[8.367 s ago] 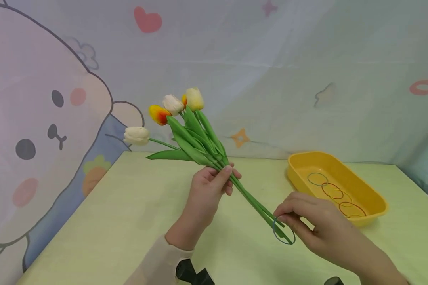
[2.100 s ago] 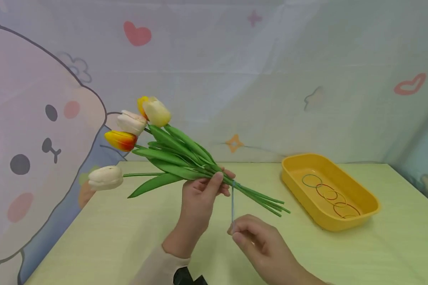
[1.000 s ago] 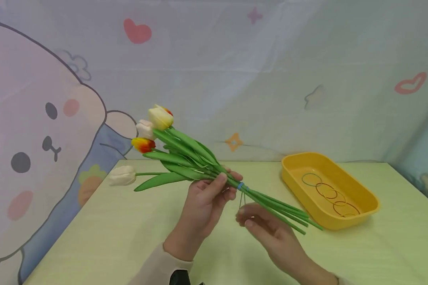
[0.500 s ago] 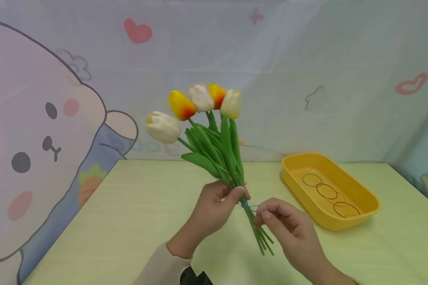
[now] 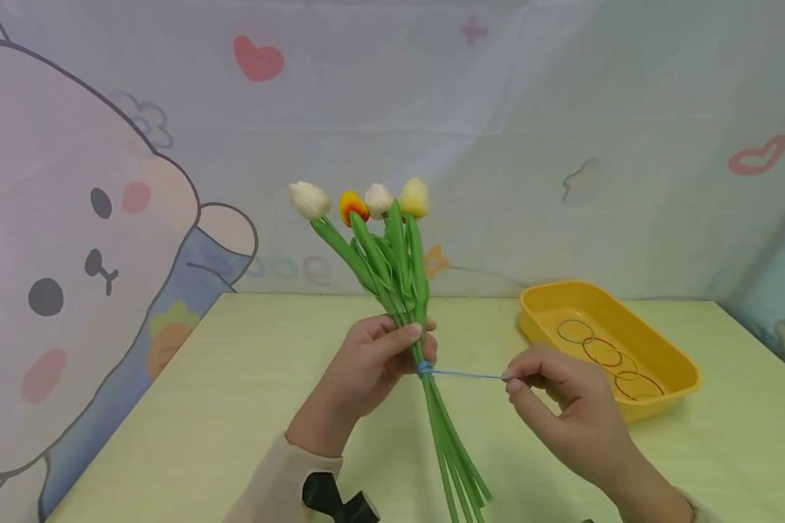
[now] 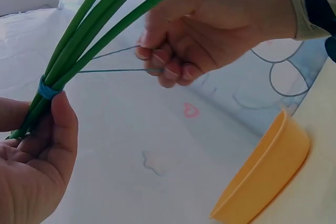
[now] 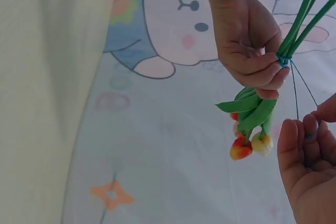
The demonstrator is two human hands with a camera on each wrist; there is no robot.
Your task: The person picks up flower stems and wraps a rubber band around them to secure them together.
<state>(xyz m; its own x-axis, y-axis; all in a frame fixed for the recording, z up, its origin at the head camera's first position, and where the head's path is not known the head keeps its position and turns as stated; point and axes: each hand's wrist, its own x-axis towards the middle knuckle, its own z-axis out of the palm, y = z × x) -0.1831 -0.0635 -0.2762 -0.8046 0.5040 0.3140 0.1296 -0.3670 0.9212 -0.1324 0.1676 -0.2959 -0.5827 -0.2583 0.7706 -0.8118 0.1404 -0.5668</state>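
Note:
My left hand (image 5: pixel 373 370) grips a bunch of tulips (image 5: pixel 392 269) by the stems, just below the leaves. White, pale yellow and orange-red flower heads point up and the bare stems fan out below. A blue rubber band (image 5: pixel 425 368) is wound round the stems right beside the left thumb. My right hand (image 5: pixel 572 414) pinches a loop of that band and stretches it out to the right. In the left wrist view two taut strands run from the wound stems (image 6: pixel 84 40) to the right fingers (image 6: pixel 165 69); the right wrist view shows the same strands in a narrow V.
A yellow tray (image 5: pixel 543 294) stands at the back right of the pale green table (image 5: pixel 248 378), behind the right hand. Several coloured rubber bands (image 5: pixel 576 331) lie in it. A printed cloth backdrop (image 5: pixel 392 94) hangs behind the table.
The band, earlier a loose loop at the stem ends, is now wound near the left hand. Over the last second the bunch has turned upright and the right hand has pulled the loop rightward.

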